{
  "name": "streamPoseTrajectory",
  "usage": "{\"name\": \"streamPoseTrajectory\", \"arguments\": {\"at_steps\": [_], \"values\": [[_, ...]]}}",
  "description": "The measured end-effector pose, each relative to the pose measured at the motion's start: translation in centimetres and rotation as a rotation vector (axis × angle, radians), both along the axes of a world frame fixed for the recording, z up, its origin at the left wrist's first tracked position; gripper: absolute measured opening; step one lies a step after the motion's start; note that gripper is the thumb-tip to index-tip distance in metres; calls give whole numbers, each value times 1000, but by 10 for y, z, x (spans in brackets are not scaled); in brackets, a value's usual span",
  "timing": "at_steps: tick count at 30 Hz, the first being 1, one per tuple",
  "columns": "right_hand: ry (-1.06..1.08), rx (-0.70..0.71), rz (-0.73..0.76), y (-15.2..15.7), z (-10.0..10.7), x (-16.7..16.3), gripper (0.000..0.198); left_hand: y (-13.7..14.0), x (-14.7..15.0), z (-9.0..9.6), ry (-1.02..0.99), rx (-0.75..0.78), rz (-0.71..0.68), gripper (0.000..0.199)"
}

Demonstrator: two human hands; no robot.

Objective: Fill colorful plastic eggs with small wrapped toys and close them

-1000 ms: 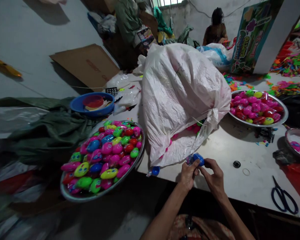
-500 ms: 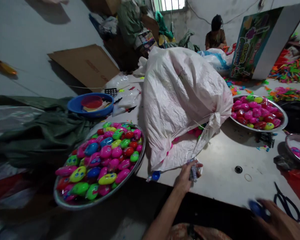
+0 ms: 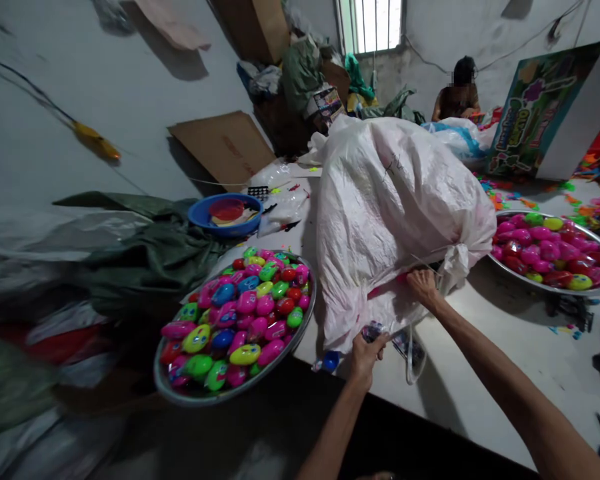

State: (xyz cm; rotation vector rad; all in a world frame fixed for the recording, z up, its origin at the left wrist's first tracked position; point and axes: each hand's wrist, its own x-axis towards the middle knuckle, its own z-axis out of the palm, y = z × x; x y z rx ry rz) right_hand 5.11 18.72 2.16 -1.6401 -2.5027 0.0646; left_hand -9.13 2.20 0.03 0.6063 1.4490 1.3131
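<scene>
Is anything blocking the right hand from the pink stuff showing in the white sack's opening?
Nothing visible does: the right hand is at the opening, close beside the pink stuff. The white sack folds over from above, though, so anything deeper inside is hidden.

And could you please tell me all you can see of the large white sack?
The white sack looks like thin, crinkled plastic, pinkish in places, with dark scrawled marks near the top. It bulges on the table, bunched like a knot at its right. Its near-side opening shows something pink inside. The right hand is at that opening, partly hidden; the left hand is by the front edge, contact unclear.
</scene>
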Motion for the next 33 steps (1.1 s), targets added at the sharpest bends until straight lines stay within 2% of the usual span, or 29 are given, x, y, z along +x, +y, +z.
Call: {"name": "streamPoseTrajectory", "arguments": {"at_steps": [5,11,14,17,18,22,24,26,29,31,33], "values": [[14,-17,33,-8,-35,12,38,-5,-12,-5,-108,-52,6,23],[98,-71,77,-34,-47,-12,32,-4,-8,4,-106,17,79,28],[182,-105,90,-49,-40,-14,24,-2,-6,10,-208,19,60,31],[343,-146,46,-71,-21,0,30,-1,-2,11,-208,23,66,32],[485,-230,30,-80,-14,6,32,0,0,10,-177,31,64,31],[1233,-789,12,-116,7,21,35,-2,15,4,-49,23,-12,31],[1404,-862,-59,-124,11,25,34,-4,22,4,-60,15,-38,31],[1464,-844,-153,-125,12,28,33,-7,27,6,-121,31,-88,31],[1423,-906,-150,-120,15,36,31,-10,28,10,-214,14,-178,31],[1387,-949,-111,-120,18,41,32,-10,28,11,-242,-30,-177,31],[1398,-931,-112,-125,20,45,35,-9,29,10,-247,-65,-125,32]]}}
